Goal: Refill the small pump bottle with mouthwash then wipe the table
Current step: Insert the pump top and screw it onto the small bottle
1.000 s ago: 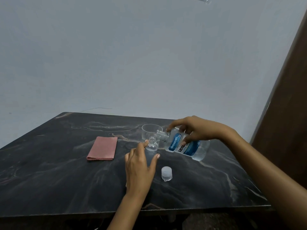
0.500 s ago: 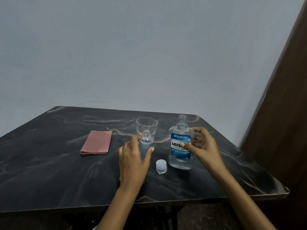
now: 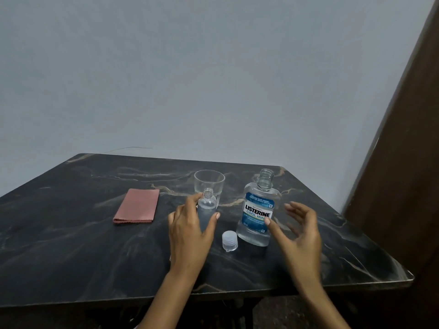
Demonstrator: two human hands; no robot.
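My left hand (image 3: 190, 231) grips the small clear bottle (image 3: 207, 205), which stands upright on the dark marble table (image 3: 71, 245) with its neck open and no pump on it. The mouthwash bottle (image 3: 257, 210), clear with a blue label, stands upright and uncapped to the right. My right hand (image 3: 297, 231) hovers just right of it, fingers spread, thumb tip near the label, holding nothing. A translucent cap (image 3: 230, 241) lies on the table between the two bottles. A folded pink cloth (image 3: 137, 206) lies flat to the left.
A clear drinking glass (image 3: 209, 181) stands right behind the small bottle. A pale wall rises behind the table. A brown wooden panel (image 3: 403, 162) stands along the right side, close to the table's right corner.
My right hand tipped the mouthwash bottle back from pouring, stood it upright on the table and has now let go, fingers spreading. My left hand stays on the small bottle.
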